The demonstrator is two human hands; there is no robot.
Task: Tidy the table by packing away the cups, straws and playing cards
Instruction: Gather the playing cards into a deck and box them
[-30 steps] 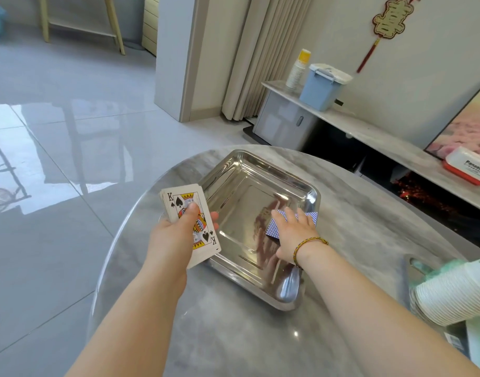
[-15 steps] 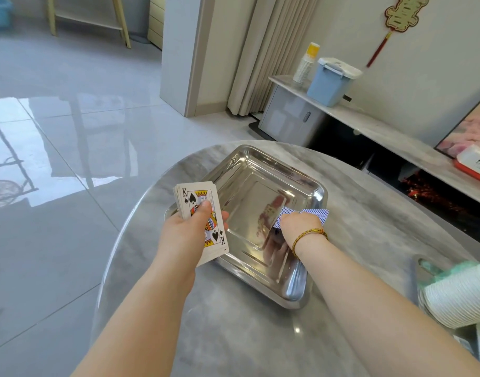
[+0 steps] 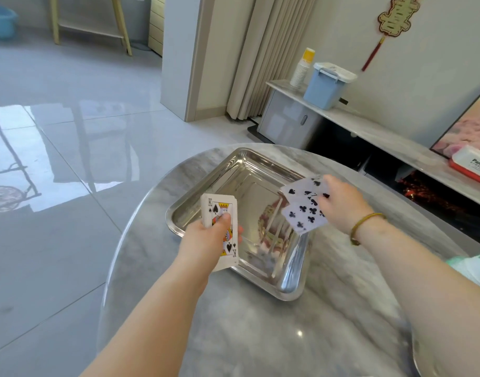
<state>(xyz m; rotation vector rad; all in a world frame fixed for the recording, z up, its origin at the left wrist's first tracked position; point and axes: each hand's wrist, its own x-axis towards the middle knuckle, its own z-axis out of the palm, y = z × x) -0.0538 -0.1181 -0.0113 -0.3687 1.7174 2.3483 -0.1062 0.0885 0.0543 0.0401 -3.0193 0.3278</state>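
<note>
My left hand (image 3: 206, 238) grips a stack of playing cards (image 3: 222, 227) with the king of spades on top, held above the near left rim of a shiny steel tray (image 3: 225, 175). My right hand (image 3: 342, 205) holds a few loose cards (image 3: 305, 206) face up, clubs and spades showing, above the tray's right side. The tray sits on the round grey marble table (image 3: 287, 336) and has nothing lying in it. A green-and-white bag or cup stack (image 3: 475, 268) pokes in at the right edge, mostly cut off.
The table edge curves close on the left, with glossy floor tiles beyond. A low sideboard (image 3: 396, 134) at the back right carries a blue lidded bin (image 3: 327, 85), stacked paper cups (image 3: 301, 69) and a red-and-white box (image 3: 472, 164).
My right hand lifted the blue-backed cards out of the tray and turned them face up, moving right. The left hand kept its stack, shifting slightly.
</note>
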